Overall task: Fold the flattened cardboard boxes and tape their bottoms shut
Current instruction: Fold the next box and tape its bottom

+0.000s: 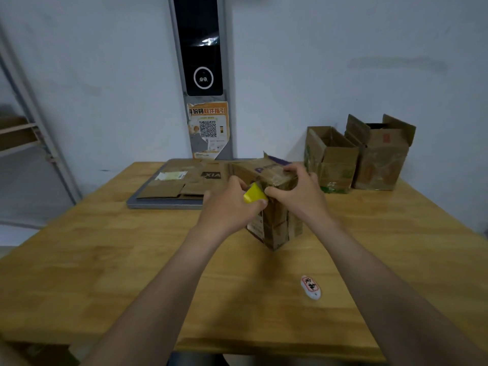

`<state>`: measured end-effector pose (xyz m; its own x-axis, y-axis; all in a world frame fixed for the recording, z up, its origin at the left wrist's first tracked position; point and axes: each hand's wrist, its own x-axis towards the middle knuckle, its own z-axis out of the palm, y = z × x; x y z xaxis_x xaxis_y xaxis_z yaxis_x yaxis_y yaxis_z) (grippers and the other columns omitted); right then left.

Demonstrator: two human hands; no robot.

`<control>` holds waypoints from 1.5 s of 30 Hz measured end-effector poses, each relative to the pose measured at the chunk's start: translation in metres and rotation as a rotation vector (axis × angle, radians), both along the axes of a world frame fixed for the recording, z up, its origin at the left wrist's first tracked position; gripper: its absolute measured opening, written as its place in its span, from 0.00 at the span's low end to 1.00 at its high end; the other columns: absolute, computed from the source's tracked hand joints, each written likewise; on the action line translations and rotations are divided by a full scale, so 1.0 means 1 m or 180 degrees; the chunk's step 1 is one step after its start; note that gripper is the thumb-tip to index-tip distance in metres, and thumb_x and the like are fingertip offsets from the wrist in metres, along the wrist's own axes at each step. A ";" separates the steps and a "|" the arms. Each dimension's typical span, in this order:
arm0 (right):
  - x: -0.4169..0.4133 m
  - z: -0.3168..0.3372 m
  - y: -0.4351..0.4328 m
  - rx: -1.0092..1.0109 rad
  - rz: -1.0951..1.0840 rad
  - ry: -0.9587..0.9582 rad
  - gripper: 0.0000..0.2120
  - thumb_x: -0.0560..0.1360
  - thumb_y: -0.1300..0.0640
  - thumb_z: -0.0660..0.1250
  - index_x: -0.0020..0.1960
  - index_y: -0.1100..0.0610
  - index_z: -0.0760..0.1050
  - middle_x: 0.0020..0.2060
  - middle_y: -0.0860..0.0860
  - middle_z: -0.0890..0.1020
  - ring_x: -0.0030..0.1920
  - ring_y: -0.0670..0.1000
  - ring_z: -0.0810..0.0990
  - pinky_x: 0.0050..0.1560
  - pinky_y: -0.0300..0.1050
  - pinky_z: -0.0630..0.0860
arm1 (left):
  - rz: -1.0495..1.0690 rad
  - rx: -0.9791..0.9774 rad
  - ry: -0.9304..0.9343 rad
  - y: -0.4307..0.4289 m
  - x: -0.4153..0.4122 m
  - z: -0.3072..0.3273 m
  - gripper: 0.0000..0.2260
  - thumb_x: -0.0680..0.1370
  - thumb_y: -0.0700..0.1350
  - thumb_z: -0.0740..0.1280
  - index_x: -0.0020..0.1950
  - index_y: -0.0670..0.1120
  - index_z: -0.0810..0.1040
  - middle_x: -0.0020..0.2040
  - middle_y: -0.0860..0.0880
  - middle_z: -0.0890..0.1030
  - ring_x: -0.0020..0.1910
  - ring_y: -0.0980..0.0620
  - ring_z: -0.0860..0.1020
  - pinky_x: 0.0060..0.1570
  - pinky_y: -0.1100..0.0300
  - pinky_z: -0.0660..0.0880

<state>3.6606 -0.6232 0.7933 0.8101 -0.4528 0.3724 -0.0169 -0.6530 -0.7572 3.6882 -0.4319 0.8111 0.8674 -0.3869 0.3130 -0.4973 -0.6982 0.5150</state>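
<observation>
A brown cardboard box (pixel 277 223) stands upright on the wooden table (pixel 105 260), its closed flaps on top with shiny tape across them. My left hand (pixel 229 204) grips a yellow tape dispenser (pixel 254 194) against the box's upper left edge. My right hand (pixel 301 190) grips the top of the box, its fingers curled over the taped flaps and its thumb at the near edge beside the dispenser. Several flattened cardboard boxes (pixel 184 183) lie on a grey tray (pixel 158 204) behind my left hand.
Two folded boxes (pixel 332 159) (pixel 380 157) stand open-topped at the table's back right by the wall. A small white tag with red and black print (pixel 311 287) lies on the near right of the table. A metal shelf frame (pixel 39 143) stands left.
</observation>
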 end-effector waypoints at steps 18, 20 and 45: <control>0.009 -0.053 0.017 -0.0726 -0.0042 -0.0290 0.34 0.77 0.30 0.56 0.69 0.55 0.73 0.65 0.44 0.77 0.80 0.59 0.50 0.76 0.56 0.59 | -0.0762 -0.0417 0.1050 -0.016 0.008 -0.014 0.11 0.82 0.54 0.65 0.58 0.58 0.63 0.37 0.60 0.85 0.33 0.56 0.84 0.30 0.55 0.82; 0.009 -0.057 0.015 -0.0936 -0.0033 -0.0327 0.38 0.77 0.29 0.52 0.72 0.57 0.71 0.64 0.46 0.77 0.79 0.62 0.54 0.74 0.58 0.64 | -0.0819 -0.0168 0.1078 -0.016 0.010 -0.011 0.12 0.82 0.55 0.64 0.62 0.56 0.64 0.37 0.59 0.86 0.32 0.56 0.84 0.31 0.55 0.81; 0.002 -0.050 -0.004 -0.1550 0.0423 -0.0442 0.22 0.77 0.39 0.65 0.60 0.56 0.75 0.60 0.48 0.79 0.66 0.61 0.69 0.68 0.56 0.69 | -0.0792 0.0153 0.1962 -0.003 0.030 -0.018 0.11 0.84 0.56 0.63 0.57 0.53 0.82 0.38 0.48 0.87 0.29 0.50 0.84 0.30 0.61 0.78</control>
